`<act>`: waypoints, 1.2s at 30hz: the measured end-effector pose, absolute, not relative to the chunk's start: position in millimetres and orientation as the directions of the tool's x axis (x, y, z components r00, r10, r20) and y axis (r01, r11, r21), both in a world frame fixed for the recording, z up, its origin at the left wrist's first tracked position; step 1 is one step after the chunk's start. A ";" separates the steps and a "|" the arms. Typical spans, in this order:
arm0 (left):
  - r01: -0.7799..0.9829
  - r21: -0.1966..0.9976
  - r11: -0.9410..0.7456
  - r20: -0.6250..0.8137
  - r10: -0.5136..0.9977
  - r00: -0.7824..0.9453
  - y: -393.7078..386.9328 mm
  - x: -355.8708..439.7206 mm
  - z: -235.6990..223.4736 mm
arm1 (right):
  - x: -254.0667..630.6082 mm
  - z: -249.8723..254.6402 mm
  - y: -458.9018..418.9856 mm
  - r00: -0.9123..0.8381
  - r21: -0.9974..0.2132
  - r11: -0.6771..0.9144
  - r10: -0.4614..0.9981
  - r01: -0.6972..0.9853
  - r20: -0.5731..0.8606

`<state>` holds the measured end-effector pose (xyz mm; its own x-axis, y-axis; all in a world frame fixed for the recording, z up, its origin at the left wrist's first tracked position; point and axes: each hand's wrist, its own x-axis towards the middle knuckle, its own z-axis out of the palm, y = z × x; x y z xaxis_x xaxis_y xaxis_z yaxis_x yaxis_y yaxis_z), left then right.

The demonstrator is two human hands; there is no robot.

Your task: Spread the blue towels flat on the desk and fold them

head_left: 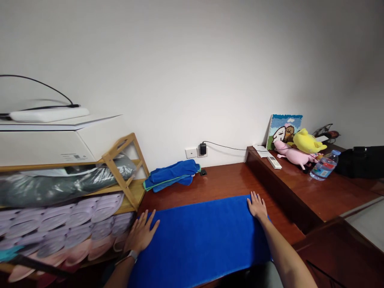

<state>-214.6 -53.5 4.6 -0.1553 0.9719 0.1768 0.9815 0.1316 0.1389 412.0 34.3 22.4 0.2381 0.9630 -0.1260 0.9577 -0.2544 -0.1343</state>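
Note:
A blue towel (207,236) lies spread flat over the reddish-brown wooden desk (228,180), its near edge by my body. My left hand (142,232), with a watch on the wrist, rests at the towel's left edge, fingers stretched out and apart. At the far right corner, my right hand (257,205) lies flat on the towel with its fingers spread. Neither hand holds anything. Behind the spread towel, against the wall, is a loosely folded bunch of blue cloths (172,176) with green edging.
On the left stands a wooden rack (127,188) with rows of slippers (99,208), a plastic-wrapped bundle (75,182) and a white box (60,144). A raised surface at right carries a water bottle (325,166), plush toys (309,142) and a remote (274,163). A cable runs from the plug (203,149).

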 end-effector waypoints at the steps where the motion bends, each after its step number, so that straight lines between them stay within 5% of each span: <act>1: 0.980 0.151 0.133 0.175 0.972 -0.158 -53.5 -214.5 4.6 | 411.9 22.7 34.3 0.237 -0.131 -0.254 0.963 0.958 -0.128; 22: 0.979 0.161 0.129 0.195 0.968 -0.159 -51.5 -217.5 -1.2 | 412.3 25.2 36.2 0.239 -0.151 -0.263 0.958 0.953 -0.161; 29: 0.978 0.154 0.141 0.065 0.986 -0.153 -49.0 -219.8 19.7 | 411.7 55.2 37.0 0.237 -0.240 -0.294 0.941 0.925 -0.240; 32: 0.984 0.153 0.094 0.170 0.978 -0.120 -68.5 -224.8 28.0 | 408.7 64.5 20.8 0.209 -0.274 -0.225 0.974 0.935 -0.088; 36: 0.984 0.176 -0.019 0.307 0.951 -0.037 -123.4 -205.9 17.7 | 368.2 57.0 -39.1 -0.051 -0.290 0.097 0.985 0.952 0.163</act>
<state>-205.9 -123.4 17.7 -0.0370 0.9510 0.3069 0.9842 -0.0186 0.1763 368.2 -39.1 57.0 -0.0506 0.9854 0.1625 0.9522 0.0966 -0.2897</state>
